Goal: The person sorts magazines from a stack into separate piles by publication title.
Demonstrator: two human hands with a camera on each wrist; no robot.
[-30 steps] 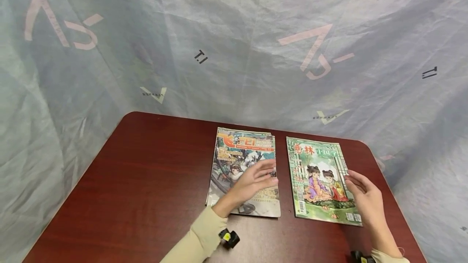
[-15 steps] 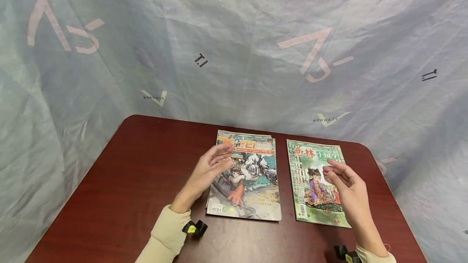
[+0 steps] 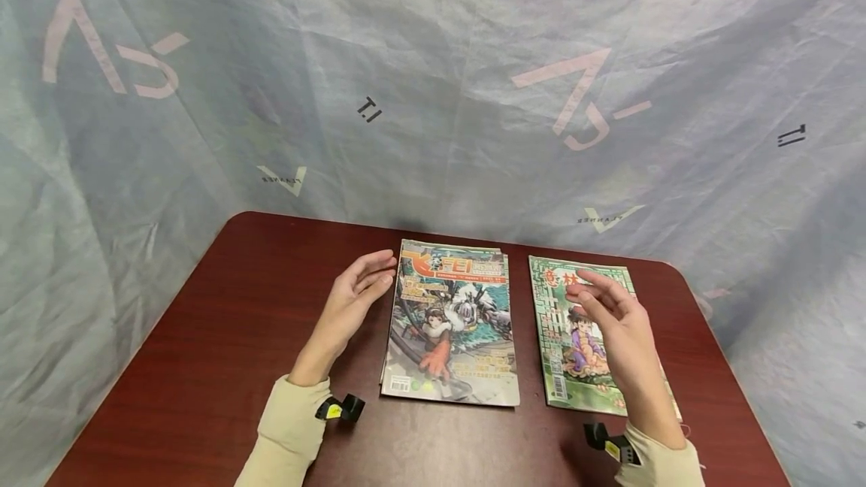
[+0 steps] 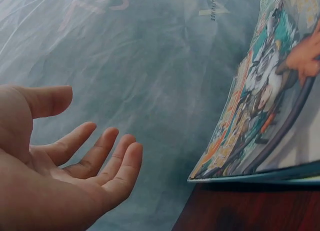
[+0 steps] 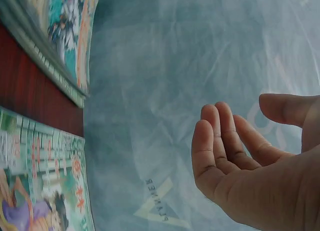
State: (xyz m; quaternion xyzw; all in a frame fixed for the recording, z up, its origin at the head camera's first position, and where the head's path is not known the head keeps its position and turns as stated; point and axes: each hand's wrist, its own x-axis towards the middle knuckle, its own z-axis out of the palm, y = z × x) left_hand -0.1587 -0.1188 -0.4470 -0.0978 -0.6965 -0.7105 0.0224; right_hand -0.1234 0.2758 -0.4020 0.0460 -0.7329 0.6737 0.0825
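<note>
A small stack of magazines lies on the table, its top magazine (image 3: 453,322) showing an orange title and a figure with a red glove. Just left of that stack my left hand (image 3: 345,307) hovers, fingers relaxed and holding nothing. Over the green magazine (image 3: 564,337), which has a red and white title and a seated figure in purple, my right hand (image 3: 619,329) hangs in the air. Its fingers are loosely bent with nothing between them, and it hides the cover's right part. In the left wrist view the fingers (image 4: 120,166) are apart from the stack's edge.
Both piles lie on a dark red table (image 3: 223,337) with rounded corners, a strip of tabletop between them. A grey printed cloth (image 3: 433,96) hangs behind and around the table. Each wrist wears a small black camera (image 3: 341,407).
My left hand has moved left, off from above the orange-titled stack to beside it. My right hand has shifted left from the green magazine's right edge to over its cover. The magazines stay put.
</note>
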